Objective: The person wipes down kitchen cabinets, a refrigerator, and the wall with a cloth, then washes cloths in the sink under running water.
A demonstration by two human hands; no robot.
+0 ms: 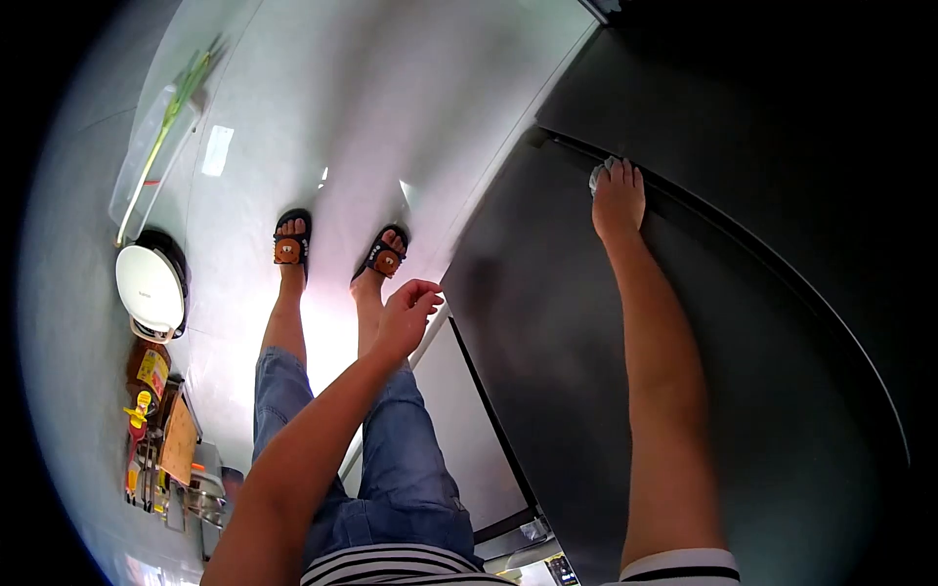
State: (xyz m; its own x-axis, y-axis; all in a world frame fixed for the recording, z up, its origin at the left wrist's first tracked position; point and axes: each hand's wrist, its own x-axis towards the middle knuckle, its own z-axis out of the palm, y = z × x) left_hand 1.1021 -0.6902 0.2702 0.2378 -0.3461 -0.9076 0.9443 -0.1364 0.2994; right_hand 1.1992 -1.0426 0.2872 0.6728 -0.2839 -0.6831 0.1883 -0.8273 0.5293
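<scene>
My right hand (619,200) presses a crumpled pale cloth (595,179) against the seam along the top of a large dark grey door panel (576,322), which looks like a refrigerator's. Its fingers lie over the cloth, so most of the cloth is hidden. A long dark gap with a lighter edge (782,259) runs right from there between two dark panels. In front of my legs, beside the panel's left edge, my left hand (405,317) hangs in the air with loosely bent fingers and nothing visible in it.
On the left stand a clear plastic bin (161,146) with long green stalks (176,107), a round white-lidded appliance (150,291), a bottle with a yellow label (152,369) and a wooden cutting board (179,439). My sandalled feet (291,242) are on the pale floor (283,117).
</scene>
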